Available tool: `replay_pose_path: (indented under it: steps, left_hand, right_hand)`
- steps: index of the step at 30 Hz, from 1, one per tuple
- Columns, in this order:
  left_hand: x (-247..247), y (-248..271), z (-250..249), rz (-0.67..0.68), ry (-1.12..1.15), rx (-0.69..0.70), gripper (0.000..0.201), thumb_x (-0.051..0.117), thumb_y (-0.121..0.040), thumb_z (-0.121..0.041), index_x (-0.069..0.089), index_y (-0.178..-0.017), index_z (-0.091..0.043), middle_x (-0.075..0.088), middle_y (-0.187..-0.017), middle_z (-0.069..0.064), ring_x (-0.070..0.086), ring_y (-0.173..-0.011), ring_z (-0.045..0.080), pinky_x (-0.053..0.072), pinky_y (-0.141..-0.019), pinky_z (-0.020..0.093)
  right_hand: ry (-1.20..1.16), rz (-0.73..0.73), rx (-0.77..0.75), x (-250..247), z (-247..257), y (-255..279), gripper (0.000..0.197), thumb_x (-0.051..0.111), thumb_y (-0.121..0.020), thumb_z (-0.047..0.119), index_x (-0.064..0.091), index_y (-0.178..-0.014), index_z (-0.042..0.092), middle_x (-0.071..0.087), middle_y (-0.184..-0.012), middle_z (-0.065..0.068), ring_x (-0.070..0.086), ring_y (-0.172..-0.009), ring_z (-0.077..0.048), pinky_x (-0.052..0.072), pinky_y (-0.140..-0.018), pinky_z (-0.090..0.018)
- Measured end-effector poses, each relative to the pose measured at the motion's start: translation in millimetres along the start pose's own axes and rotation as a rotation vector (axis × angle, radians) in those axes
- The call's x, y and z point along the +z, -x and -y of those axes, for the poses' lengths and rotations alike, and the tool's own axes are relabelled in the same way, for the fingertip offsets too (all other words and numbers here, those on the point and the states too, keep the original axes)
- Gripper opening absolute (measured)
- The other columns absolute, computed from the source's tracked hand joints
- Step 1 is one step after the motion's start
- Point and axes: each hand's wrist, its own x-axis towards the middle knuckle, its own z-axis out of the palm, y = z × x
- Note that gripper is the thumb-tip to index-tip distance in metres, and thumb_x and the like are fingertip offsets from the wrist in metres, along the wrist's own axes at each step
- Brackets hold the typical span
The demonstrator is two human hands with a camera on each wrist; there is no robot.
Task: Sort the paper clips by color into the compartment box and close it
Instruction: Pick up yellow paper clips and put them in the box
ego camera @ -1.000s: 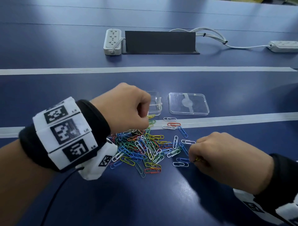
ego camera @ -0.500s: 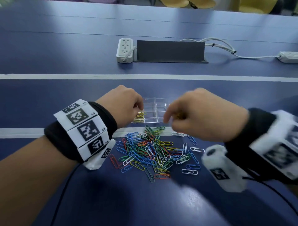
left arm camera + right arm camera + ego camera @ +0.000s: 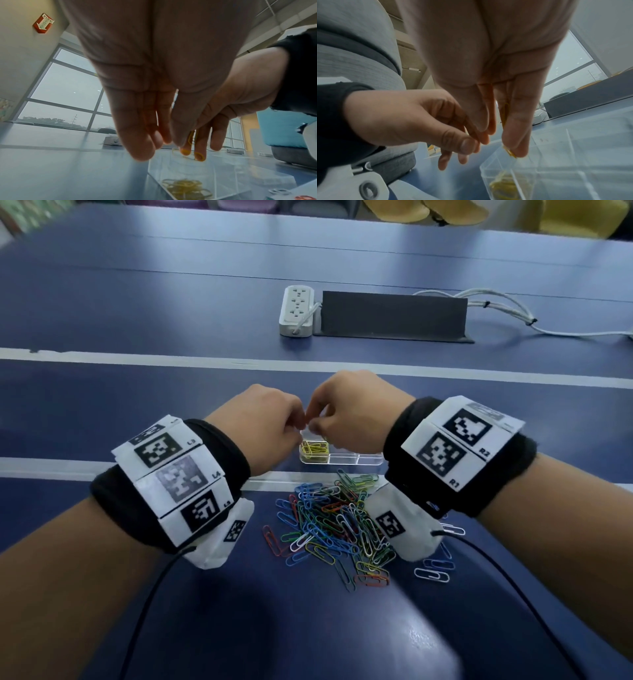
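Yellow paper clip (image 3: 505, 115) pinched in right hand (image 3: 356, 414) fingers (image 3: 517, 121) above compartment box (image 3: 356, 461)

Both forearms are bare, and each wrist wears a wide black fabric band (image 3: 236, 453) wrapped in white panels printed with black square tag patterns. The left hand (image 3: 255, 424) side shows labels L3 and L4 on its panels, the right hand (image 3: 356, 414) side R1 and R2. Under each wrist sits a white housing (image 3: 224, 534) bearing a smaller black-and-white tag, and a thin black cable (image 3: 144, 614) trails from each housing towards the person; in the right wrist view, the left one's grey-white casing shows a round recessed screw (image 3: 368, 189).
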Motion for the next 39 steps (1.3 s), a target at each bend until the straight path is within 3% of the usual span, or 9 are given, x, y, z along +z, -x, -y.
replay_pose_path:
  steps: [5,11,14,18,24,27,30,34,39]
  left_hand:
    - [-3.7,1.0,1.6,0.009,-0.020,-0.018,0.015,0.057,-0.084,-0.022,0.066,-0.095,-0.017,0.065,-0.089,0.000,0.048,-0.077,0.015,0.037,-0.072,0.023]
    - [-4.0,8.4,-6.5,0.134,-0.033,-0.037,0.010,0.059,-0.084,-0.030,0.066,-0.088,-0.022,0.059,-0.081,-0.004,0.052,-0.075,0.016,0.041,-0.072,0.025]
    - [-3.3,11.8,-11.6,0.174,-0.037,-0.020,0.012,0.057,-0.084,-0.029,0.068,-0.089,-0.024,0.061,-0.081,-0.003,0.054,-0.078,0.017,0.046,-0.076,0.027]
    - [-2.3,14.9,-18.1,0.216,-0.046,0.023,0.016,0.057,-0.084,-0.031,0.068,-0.093,-0.023,0.067,-0.088,-0.002,0.060,-0.085,0.018,0.048,-0.080,0.030]
    - [2.0,16.8,-19.1,0.264,-0.019,0.071,0.013,0.060,-0.083,-0.036,0.067,-0.088,-0.026,0.062,-0.078,-0.009,0.058,-0.079,0.013,0.048,-0.077,0.028]
    - [7.6,15.9,-22.5,0.272,-0.037,0.115,0.014,0.059,-0.084,-0.037,0.068,-0.089,-0.027,0.054,-0.067,-0.014,0.053,-0.074,0.011,0.044,-0.074,0.023]
    - [13.9,12.1,-28.3,0.282,-0.085,0.171,0.014,0.058,-0.085,-0.033,0.069,-0.091,-0.027,0.046,-0.061,-0.016,0.049,-0.073,0.011,0.045,-0.075,0.023]
    - [19.8,7.9,-35.3,0.351,-0.118,0.213,0.016,0.062,-0.082,-0.032,0.068,-0.096,-0.033,0.048,-0.068,-0.014,0.048,-0.076,0.012,0.052,-0.084,0.034]
    - [19.1,7.5,-47.5,0.352,-0.103,0.235,0.016,0.061,-0.078,-0.027,0.071,-0.086,-0.036,0.051,-0.070,-0.013,0.059,-0.079,0.017,0.055,-0.081,0.039]
  right_hand:
    - [-0.047,0.016,0.019,-2.0,2.2,0.9,0.033,0.045,-0.085,0.007,0.070,-0.101,0.023,0.058,-0.079,0.003,0.057,-0.077,-0.017,0.050,-0.077,-0.024]
    - [-0.267,0.054,0.043,-0.5,-3.4,0.7,0.044,0.045,-0.085,0.003,0.060,-0.120,0.026,0.065,-0.116,-0.003,0.059,-0.096,-0.015,0.052,-0.094,-0.034]
    - [-0.355,0.073,0.034,0.1,-3.9,0.5,0.046,0.045,-0.086,0.002,0.055,-0.125,0.024,0.066,-0.105,-0.003,0.063,-0.092,-0.019,0.053,-0.092,-0.037]
    - [-0.504,0.181,0.042,2.3,-2.2,2.6,0.055,0.037,-0.087,-0.007,0.045,-0.135,0.019,0.064,-0.116,-0.015,0.063,-0.099,-0.028,0.055,-0.089,-0.043]
    - [-0.616,0.197,0.035,-1.2,-11.7,9.1,0.057,0.030,-0.088,-0.013,0.048,-0.132,0.018,0.061,-0.115,-0.011,0.057,-0.098,-0.020,0.059,-0.074,-0.032]
    - [-0.436,0.051,-0.018,-8.7,-20.5,20.6,0.040,0.039,-0.084,-0.006,0.065,-0.102,0.019,0.068,-0.088,-0.004,0.065,-0.079,-0.014,0.060,-0.070,-0.032]
    - [-0.019,-0.015,-0.096,-10.7,-30.0,38.3,0.026,0.053,-0.079,0.008,0.074,-0.084,0.023,0.068,-0.068,0.007,0.059,-0.057,-0.001,0.047,-0.062,-0.014]
    - [0.253,0.112,-0.047,4.5,-37.7,53.5,0.023,0.056,-0.082,0.017,0.076,-0.089,0.025,0.074,-0.088,0.002,0.062,-0.080,-0.017,0.052,-0.079,-0.027]
    - [0.309,0.109,-0.039,8.4,-43.5,54.3,0.018,0.056,-0.081,0.018,0.074,-0.082,0.022,0.069,-0.080,-0.006,0.061,-0.076,-0.027,0.046,-0.065,-0.026]
